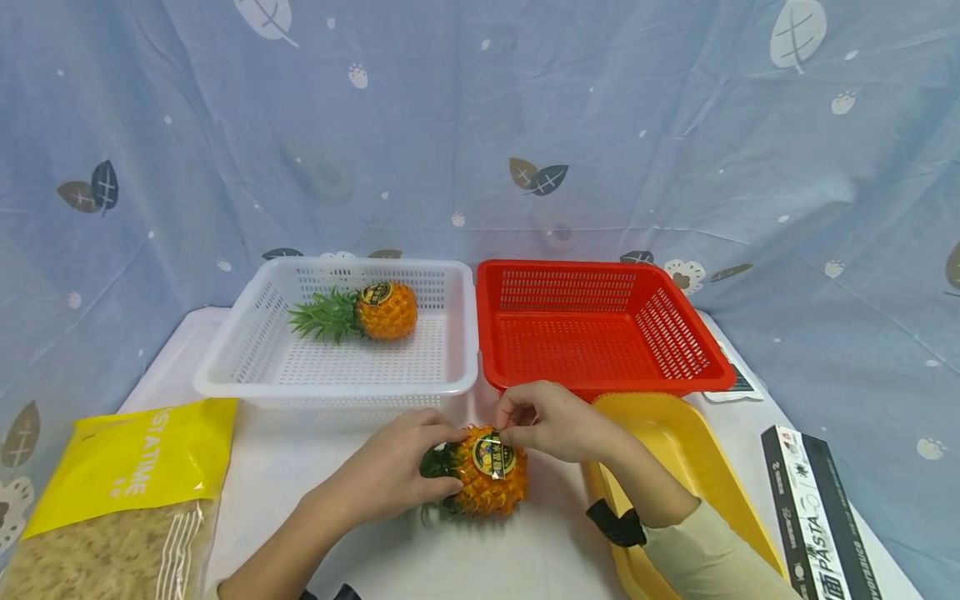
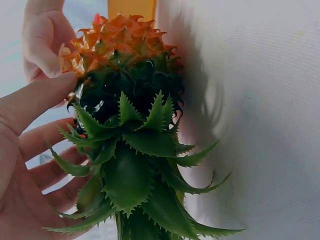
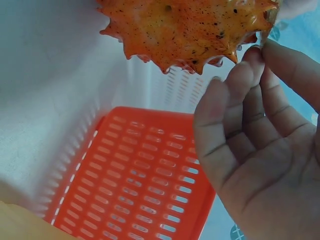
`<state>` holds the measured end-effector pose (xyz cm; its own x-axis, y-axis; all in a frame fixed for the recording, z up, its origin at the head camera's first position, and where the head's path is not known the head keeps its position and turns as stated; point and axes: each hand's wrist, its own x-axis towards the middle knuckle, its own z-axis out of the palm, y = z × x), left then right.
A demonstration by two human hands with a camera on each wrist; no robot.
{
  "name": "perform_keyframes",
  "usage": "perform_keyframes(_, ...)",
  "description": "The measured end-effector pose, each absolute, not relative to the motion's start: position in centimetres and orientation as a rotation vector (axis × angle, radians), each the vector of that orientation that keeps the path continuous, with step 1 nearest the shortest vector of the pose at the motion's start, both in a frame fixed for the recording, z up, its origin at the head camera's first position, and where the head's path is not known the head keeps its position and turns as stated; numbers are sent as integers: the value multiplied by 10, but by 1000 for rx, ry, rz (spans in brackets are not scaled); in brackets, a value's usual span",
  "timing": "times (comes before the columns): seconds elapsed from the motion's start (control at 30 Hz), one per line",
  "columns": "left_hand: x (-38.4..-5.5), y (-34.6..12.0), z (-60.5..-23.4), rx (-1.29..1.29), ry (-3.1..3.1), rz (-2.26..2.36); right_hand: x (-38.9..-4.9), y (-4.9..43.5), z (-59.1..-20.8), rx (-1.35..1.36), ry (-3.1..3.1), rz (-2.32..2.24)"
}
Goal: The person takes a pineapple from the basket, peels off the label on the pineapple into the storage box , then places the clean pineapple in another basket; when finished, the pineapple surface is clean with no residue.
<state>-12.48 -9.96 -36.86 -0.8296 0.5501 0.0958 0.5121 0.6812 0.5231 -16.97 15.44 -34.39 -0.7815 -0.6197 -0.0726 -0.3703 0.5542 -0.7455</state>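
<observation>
On the table lies a small orange pineapple (image 1: 491, 490) with a green leafy crown (image 2: 145, 175) pointing left. A black and gold label sticker (image 1: 492, 454) is on its upper face. My left hand (image 1: 397, 467) holds the fruit near the crown, thumb on the near side and fingers on the far side. With thumb and index finger my right hand (image 1: 558, 421) pinches the sticker's edge. In the right wrist view that hand (image 3: 260, 145) is beside the fruit's spiky orange skin (image 3: 185, 30); the sticker's face is hidden there.
A white basket (image 1: 337, 389) holds another labelled pineapple (image 1: 386, 311). Beside it stands a red basket (image 1: 607, 385), with a yellow tray (image 1: 705, 467) in front. A yellow-topped pasta bag (image 1: 142, 454) lies left, a black pasta box (image 1: 821, 517) right.
</observation>
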Motion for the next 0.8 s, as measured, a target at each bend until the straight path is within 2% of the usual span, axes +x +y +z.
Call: perform_keyframes(0.8, -125, -100, -367, 891, 2798, 866, -173, 166, -335, -750, 2274, -1272)
